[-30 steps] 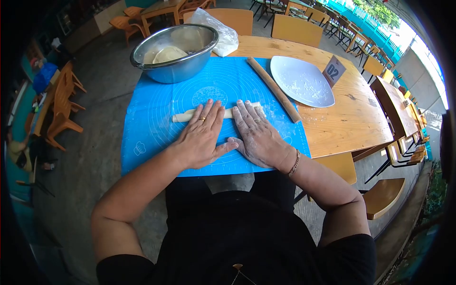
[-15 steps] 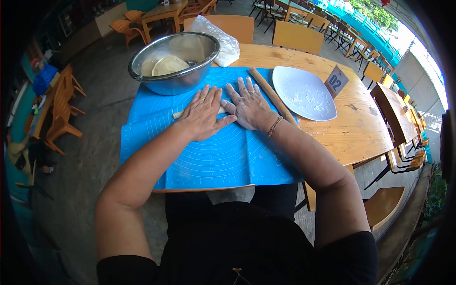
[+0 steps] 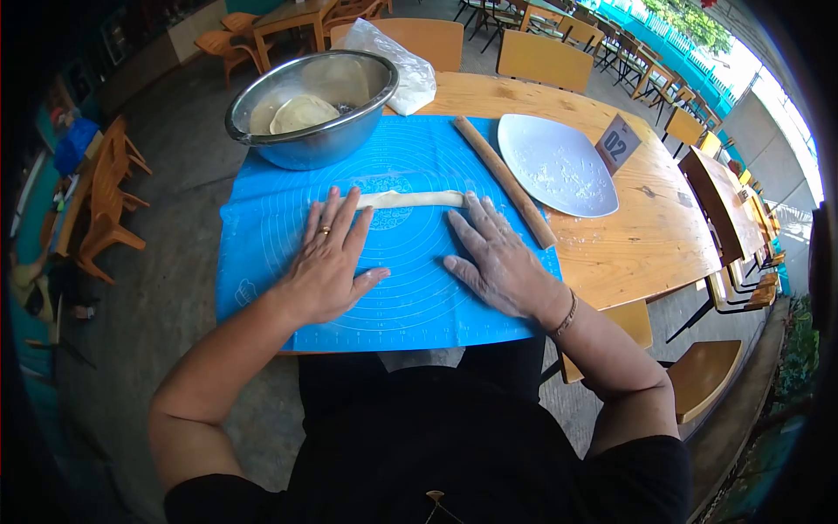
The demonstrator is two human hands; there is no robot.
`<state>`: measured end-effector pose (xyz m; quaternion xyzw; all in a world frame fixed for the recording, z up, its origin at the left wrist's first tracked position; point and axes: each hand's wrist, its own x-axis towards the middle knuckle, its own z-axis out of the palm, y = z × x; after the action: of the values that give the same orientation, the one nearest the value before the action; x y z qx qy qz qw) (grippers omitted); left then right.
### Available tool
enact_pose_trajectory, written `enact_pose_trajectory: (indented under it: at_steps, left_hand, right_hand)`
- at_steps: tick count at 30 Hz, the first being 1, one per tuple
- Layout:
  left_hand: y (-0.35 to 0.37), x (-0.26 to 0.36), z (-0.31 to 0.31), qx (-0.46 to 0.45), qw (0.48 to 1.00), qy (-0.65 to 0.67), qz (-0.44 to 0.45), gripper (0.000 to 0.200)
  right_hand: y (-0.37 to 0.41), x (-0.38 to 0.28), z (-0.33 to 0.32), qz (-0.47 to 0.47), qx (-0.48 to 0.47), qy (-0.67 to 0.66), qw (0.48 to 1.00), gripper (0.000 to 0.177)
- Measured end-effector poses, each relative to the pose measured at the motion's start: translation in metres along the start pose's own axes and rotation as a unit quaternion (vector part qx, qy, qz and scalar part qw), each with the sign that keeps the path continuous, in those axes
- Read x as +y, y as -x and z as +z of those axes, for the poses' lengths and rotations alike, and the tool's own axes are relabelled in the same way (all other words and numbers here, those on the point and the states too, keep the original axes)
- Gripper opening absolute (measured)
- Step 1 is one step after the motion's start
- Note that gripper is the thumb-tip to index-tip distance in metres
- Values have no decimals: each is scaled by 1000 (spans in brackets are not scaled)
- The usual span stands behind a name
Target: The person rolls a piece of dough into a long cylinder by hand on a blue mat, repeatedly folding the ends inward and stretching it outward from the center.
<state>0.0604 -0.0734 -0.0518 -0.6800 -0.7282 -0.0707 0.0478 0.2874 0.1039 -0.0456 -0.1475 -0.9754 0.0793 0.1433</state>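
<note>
A long pale dough strip lies crosswise on the blue mat. My left hand, with a ring, is open and flat, its fingertips at the strip's left end, which they partly cover. Floury and open, my right hand has its fingertips on the strip's right end. Beyond the left hand, a steel bowl holds a lump of dough. A wooden rolling pin slants along the mat's right side.
A white plate dusted with flour sits right of the rolling pin, beside a number sign. Behind the bowl is a plastic bag of white powder. Chairs and other tables stand around the wooden table.
Both hands have drawn back toward my body and moved apart, the left to the left and the right to the right. More of the dough strip shows, and it looks longer.
</note>
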Motion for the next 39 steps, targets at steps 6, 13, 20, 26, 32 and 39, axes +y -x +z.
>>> enact_pose_trajectory:
  at_steps: [6,13,20,26,32,39]
  left_hand:
    - [19,12,-1,-41,999,-5,-10,90]
    - [28,24,-12,-87,994,25,-57,86]
    - [-2,26,-63,-147,973,133,-121,75]
    - [-1,-7,-7,66,994,25,-81,91]
    - [5,-12,6,35,992,34,-112,111]
    - [6,-9,-1,74,985,90,-127,106]
  right_hand:
    - [32,-1,5,0,8,66,998,75]
    - [38,3,4,-9,8,57,998,76]
    - [-3,-12,-55,102,-120,-185,970,54]
    - [-39,-35,4,-120,46,-14,992,63]
    - [-84,-43,49,-107,30,64,992,75]
    - [-131,-25,45,-53,-17,9,998,64]
